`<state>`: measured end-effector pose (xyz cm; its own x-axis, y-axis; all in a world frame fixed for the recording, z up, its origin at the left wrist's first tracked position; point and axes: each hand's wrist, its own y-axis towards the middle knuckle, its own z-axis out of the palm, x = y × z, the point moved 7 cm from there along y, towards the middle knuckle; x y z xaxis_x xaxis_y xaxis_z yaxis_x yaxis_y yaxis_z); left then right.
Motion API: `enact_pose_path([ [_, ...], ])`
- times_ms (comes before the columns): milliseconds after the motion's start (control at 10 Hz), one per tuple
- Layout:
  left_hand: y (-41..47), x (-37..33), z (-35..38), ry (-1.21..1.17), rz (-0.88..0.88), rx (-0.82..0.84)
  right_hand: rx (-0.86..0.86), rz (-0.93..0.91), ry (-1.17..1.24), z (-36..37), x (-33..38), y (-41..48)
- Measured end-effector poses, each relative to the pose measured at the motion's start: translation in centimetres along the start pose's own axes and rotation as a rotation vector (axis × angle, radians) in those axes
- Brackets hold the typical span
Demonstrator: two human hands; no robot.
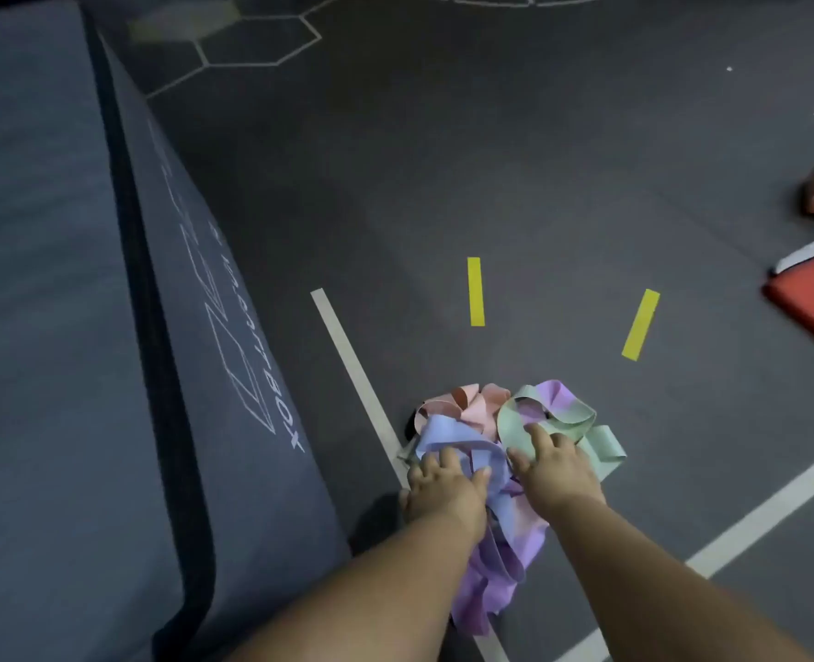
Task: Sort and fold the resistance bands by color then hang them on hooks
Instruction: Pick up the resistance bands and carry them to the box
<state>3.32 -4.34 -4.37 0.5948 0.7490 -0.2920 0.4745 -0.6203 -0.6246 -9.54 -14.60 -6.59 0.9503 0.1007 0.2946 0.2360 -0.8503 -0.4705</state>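
The pile point(479, 407) lies on the floor point(538, 193) under both hands: the left hand point(445, 489) curls round the blue band point(448, 433), while the right hand point(555, 465), fingers spread, rests on the green band point(512, 425).

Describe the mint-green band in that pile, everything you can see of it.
The mint-green band is a wide, flat, matte strip, elastic-looking, twisted into an open loop on the pile's right side, on the dark floor. More green folds out to the right; whether it is one band or two, I cannot tell. A lilac band shows through and behind the loop, and the pink bands lie beside it. The right hand rests spread fingers on the loop's near edge.
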Motion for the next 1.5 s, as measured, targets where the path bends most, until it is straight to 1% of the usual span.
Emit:
enact_pose_path([
  [100, 1.8, 0.4, 1.5, 0.003, -0.048, 0.016, 0.000, -0.004, -0.059, 1.7, -0.5, 1.6],
  [300, 4.4, 1.4, 4.9, -0.037, -0.124, 0.077, 0.070, 0.042, -0.135, 4.7, -1.9, 3.0],
  [400, 4.6, 2.0, 6.6, -0.104, -0.160, 0.125, 0.103, 0.075, -0.080, 6.1, -2.5, 3.3],
  [500, 4.7, 2.6, 8.0, -0.183, -0.186, 0.210, 0.108, 0.078, -0.010, 7.0, -2.1, 3.4],
  [600, 5.0, 2.7, 8.5, -0.237, -0.176, 0.243, 0.073, 0.081, -0.019, 7.5, -1.5, 3.0],
  [700, 5.3, 2.4, 8.8, -0.335, -0.141, 0.247, 0.020, 0.079, 0.041, 7.6, -1.2, 2.7],
  [800, 5.6, 2.3, 8.8, -0.472, -0.121, 0.211, 0.039, 0.056, 0.086, 8.8, -0.7, 2.4],
  [900, 5.3, 1.6, 8.3, -0.597, -0.039, 0.214, -0.003, 0.085, 0.243, 9.2, -0.9, 2.2],
  [1000, 5.2, 1.1, 8.1, -0.710, 0.004, 0.221, -0.050, 0.172, 0.467, 9.1, -1.2, 1.9],
  [1100, 5.0, 0.9, 7.8, -0.769, -0.036, 0.202, -0.118, 0.204, 0.553, 8.5, -1.2, 1.3],
  [1200, 5.2, 1.0, 7.8, -0.798, -0.051, 0.145, -0.170, 0.223, 0.613, 7.9, -1.0, 0.7],
  [1300, 5.0, 0.8, 6.9, -0.849, -0.110, 0.085, -0.250, 0.237, 0.659, 6.7, -0.6, 0.1],
  [1400, 4.1, -0.3, 5.1, -0.882, -0.100, 0.051, -0.337, 0.247, 0.714, 4.7, 0.0, -0.7],
  [1500, 3.2, -1.2, 2.9, -0.830, -0.048, -0.021, -0.420, 0.242, 0.761, 2.2, 0.9, -1.5],
])
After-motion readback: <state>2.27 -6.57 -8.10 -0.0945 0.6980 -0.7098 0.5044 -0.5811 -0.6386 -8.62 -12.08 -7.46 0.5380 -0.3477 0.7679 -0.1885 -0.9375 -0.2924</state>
